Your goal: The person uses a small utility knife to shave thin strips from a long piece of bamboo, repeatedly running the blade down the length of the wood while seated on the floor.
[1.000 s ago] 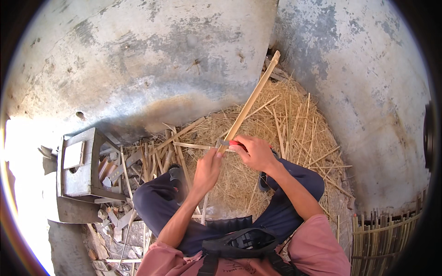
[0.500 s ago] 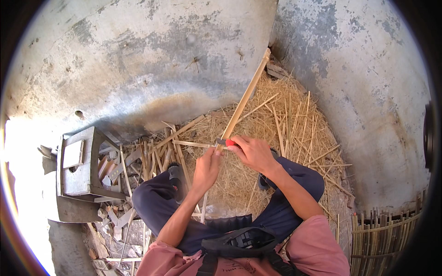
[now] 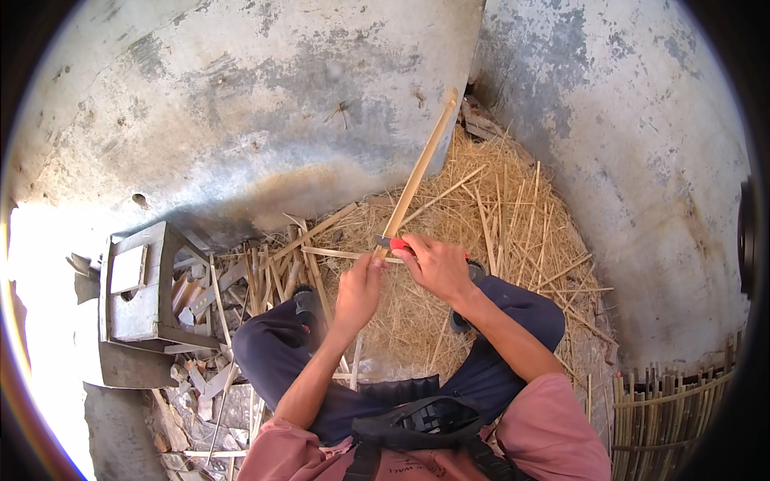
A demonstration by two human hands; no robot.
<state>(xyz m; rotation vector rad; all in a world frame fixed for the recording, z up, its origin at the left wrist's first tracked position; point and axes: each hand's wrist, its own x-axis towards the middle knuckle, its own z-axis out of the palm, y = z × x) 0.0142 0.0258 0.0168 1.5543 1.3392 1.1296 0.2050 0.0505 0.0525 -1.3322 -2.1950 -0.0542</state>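
A long pale bamboo strip (image 3: 419, 174) slants up and away in front of me, its near end pinched between the fingers of my left hand (image 3: 358, 290). My right hand (image 3: 438, 265) is wrapped round a knife (image 3: 399, 244) with a red handle. Its short dark blade lies across the strip, just beyond my left fingertips. Both hands are close together above the floor between my bent knees. Part of the knife handle is hidden by my right fingers.
Straw-like shavings and loose strips (image 3: 513, 224) cover the floor ahead. A worn wooden stool (image 3: 136, 309) lies on its side at the left among rubble. Weathered walls (image 3: 305, 96) meet in a corner ahead. A fence of upright sticks (image 3: 666, 413) stands at the lower right.
The far end of the bamboo strip has swung slightly left and down, away from the corner. The knife and right hand have shifted a little up the strip.
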